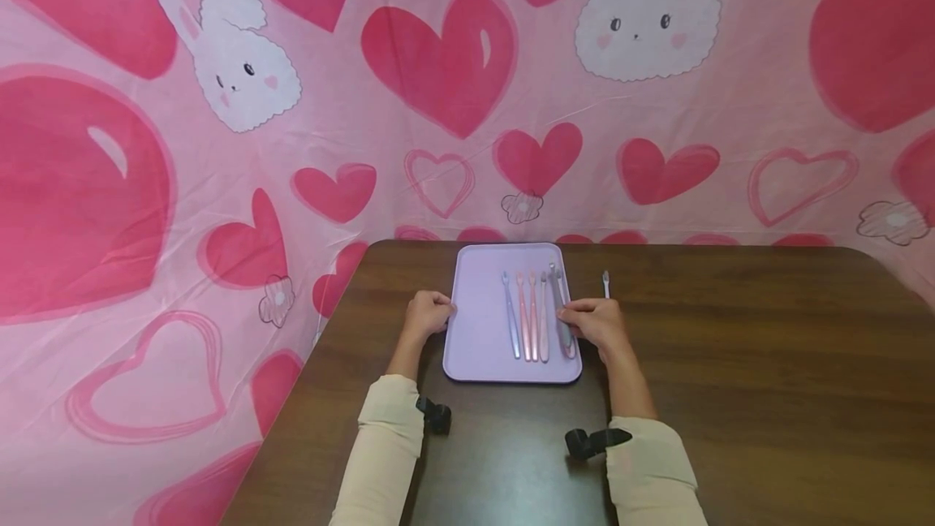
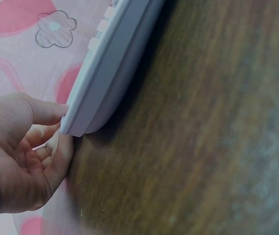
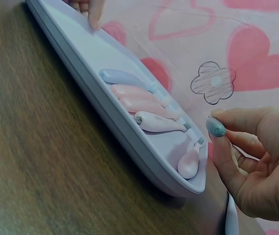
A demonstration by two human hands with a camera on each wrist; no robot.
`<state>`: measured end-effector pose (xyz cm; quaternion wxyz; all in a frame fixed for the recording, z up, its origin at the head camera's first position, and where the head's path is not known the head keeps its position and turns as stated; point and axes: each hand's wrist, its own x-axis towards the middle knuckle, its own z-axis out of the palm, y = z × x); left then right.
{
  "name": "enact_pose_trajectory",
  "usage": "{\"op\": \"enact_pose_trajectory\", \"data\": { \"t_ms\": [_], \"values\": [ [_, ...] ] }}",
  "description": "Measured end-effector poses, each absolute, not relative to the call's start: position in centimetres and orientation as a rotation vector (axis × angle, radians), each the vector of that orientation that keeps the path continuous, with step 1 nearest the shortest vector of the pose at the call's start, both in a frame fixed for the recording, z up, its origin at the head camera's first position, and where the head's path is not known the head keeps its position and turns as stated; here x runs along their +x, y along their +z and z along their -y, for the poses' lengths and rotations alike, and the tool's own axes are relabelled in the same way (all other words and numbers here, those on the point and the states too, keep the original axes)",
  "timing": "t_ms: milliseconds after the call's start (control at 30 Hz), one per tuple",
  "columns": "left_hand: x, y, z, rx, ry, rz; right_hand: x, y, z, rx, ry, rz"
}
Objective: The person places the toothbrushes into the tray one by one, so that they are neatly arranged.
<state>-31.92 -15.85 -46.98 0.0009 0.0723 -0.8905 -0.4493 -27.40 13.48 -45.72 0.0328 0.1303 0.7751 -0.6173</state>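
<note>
A lavender tray (image 1: 475, 347) lies on the table with several toothbrushes in its right half, heads toward the far side. From left they include a blue toothbrush (image 1: 511, 319), two pink toothbrushes (image 1: 523, 323) and a pale pink toothbrush (image 1: 543, 323). Another pink toothbrush (image 3: 189, 161) lies by the right rim. My left hand (image 1: 427, 313) pinches the tray's left rim between thumb and fingers. My right hand (image 1: 599, 323) pinches a grey-green toothbrush (image 3: 216, 128) between thumb and index finger, raised over the tray's right edge.
One more toothbrush (image 1: 605, 282) lies on the wooden table (image 1: 767, 364) right of the tray, mostly hidden behind my right hand. A pink cloth (image 1: 438, 185) with hearts and rabbits hangs behind the table's far edge.
</note>
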Motion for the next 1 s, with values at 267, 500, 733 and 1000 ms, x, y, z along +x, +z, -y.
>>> {"op": "enact_pose_trajectory", "data": {
  "t_ms": [267,500,733,1000],
  "values": [
    [-31.9,-46.9,15.9,0.235,-1.415,2.796,-27.5,-45.6,-13.0,0.407,-1.880,-2.414],
    [-31.8,-46.8,15.9,0.222,-1.407,2.796,-27.4,-45.3,-12.6,0.386,-1.847,-2.440],
    [-31.8,-46.7,16.0,0.237,-1.407,2.797,-27.4,-45.2,-12.3,0.381,-1.836,-2.454],
    [-31.7,-46.9,16.1,0.237,-1.398,2.808,-27.4,-45.5,-11.7,0.356,-1.882,-2.429]
  ]
}}
